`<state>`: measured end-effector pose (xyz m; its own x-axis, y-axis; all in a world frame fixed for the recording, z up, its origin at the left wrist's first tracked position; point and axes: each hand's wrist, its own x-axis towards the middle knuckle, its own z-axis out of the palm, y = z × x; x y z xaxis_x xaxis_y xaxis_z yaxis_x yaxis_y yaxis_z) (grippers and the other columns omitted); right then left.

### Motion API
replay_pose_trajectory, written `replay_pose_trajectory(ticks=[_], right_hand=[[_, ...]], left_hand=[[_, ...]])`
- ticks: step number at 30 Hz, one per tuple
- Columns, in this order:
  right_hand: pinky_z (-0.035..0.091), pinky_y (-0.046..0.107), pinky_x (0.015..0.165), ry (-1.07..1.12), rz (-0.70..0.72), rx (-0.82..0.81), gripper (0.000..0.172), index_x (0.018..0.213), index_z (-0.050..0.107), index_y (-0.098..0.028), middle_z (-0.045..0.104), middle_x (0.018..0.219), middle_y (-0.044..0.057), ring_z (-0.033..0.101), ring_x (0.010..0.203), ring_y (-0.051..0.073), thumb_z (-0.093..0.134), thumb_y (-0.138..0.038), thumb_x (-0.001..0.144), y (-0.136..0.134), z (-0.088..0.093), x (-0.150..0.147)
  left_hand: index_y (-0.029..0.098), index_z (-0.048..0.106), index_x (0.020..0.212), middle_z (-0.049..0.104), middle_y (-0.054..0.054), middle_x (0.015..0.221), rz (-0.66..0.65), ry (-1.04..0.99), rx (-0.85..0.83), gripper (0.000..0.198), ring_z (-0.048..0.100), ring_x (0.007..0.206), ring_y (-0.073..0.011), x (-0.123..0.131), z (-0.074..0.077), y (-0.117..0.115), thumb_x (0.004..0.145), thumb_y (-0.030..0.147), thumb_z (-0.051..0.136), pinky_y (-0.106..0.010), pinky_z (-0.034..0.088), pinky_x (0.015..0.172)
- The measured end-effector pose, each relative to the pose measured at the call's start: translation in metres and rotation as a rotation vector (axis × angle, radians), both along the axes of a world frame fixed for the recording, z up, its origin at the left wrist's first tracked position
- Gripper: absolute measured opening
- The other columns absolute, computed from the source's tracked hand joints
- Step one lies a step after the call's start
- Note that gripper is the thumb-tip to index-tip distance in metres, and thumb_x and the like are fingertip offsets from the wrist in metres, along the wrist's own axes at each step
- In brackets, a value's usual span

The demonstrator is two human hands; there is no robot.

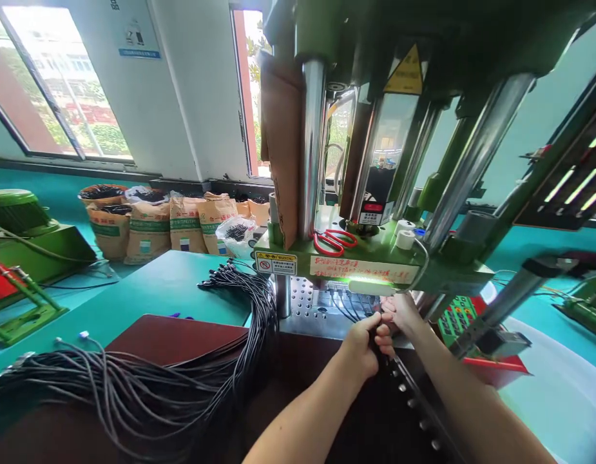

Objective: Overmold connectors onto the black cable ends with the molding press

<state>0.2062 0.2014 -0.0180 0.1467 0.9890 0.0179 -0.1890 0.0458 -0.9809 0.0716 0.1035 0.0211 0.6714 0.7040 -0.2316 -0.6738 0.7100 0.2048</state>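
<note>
Both my hands meet in front of a green moulding press [375, 129]. My left hand [363, 341] is closed in a fist around several thin black cables [350, 306] that run forward onto the perforated metal mould plate [305, 303]. My right hand [399, 312] is pinched on the same cables just beyond it, close under the lit slot of the press. A large bundle of black cables [182, 367] with small connectors lies across the green table [153, 290] to my left.
Red-handled scissors [332, 240] and white tape rolls [404, 238] sit on the press ledge. A dark red mat [176, 335] lies on the table. Brown sacks [147, 229] stand by the wall under the windows. A red tray [495, 368] is at right.
</note>
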Motion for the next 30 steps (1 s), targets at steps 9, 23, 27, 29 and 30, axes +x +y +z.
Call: replay_pose_trajectory(ticks=[9,23,27,29,30], right_hand=[[0.013,0.016,0.027,0.049,-0.085,0.028,0.013,0.074,0.051,-0.015,0.04,0.041,-0.01,0.022,0.026,0.002,0.052,-0.027,0.081,-0.049,0.01,-0.018],[0.02,0.018,0.029,0.062,-0.285,0.043,0.014,0.073,0.051,-0.019,0.049,0.042,-0.005,0.032,0.029,0.007,0.052,-0.032,0.071,-0.101,0.007,0.001],[0.023,0.018,0.028,0.051,-0.339,0.004,0.012,0.072,0.052,-0.019,0.051,0.041,-0.003,0.035,0.03,0.008,0.054,-0.029,0.066,-0.111,-0.002,0.021],[0.025,0.018,0.028,0.042,-0.357,-0.036,0.011,0.071,0.053,-0.019,0.052,0.041,-0.002,0.037,0.031,0.009,0.055,-0.027,0.064,-0.121,-0.008,0.036],[0.026,0.019,0.028,0.039,-0.371,-0.058,0.01,0.071,0.053,-0.019,0.053,0.042,-0.001,0.038,0.031,0.01,0.055,-0.026,0.063,-0.127,-0.012,0.043]], left_hand=[[0.01,0.048,0.07,0.018,0.01,0.041,-0.019,0.135,-0.048,0.029,0.016,0.03,-0.0007,-0.013,0.001,-0.059,0.09,0.021,0.031,-0.011,0.01,0.034],[0.012,0.052,0.076,0.019,0.01,0.042,-0.278,0.124,0.241,0.014,0.007,0.036,-0.0027,-0.033,-0.027,-0.144,0.082,0.025,0.05,-0.015,0.008,0.038],[0.013,0.052,0.076,0.021,0.009,0.042,-0.151,0.13,0.251,0.013,0.009,0.036,-0.0033,-0.041,-0.025,-0.147,0.082,0.025,0.049,-0.016,0.01,0.038],[0.013,0.052,0.076,0.024,0.009,0.042,-0.103,0.123,0.27,0.013,0.011,0.035,-0.0035,-0.044,-0.024,-0.145,0.082,0.025,0.049,-0.017,0.011,0.037],[0.013,0.052,0.076,0.025,0.008,0.042,-0.084,0.12,0.282,0.014,0.012,0.035,-0.0036,-0.045,-0.023,-0.144,0.082,0.026,0.05,-0.017,0.012,0.037]])
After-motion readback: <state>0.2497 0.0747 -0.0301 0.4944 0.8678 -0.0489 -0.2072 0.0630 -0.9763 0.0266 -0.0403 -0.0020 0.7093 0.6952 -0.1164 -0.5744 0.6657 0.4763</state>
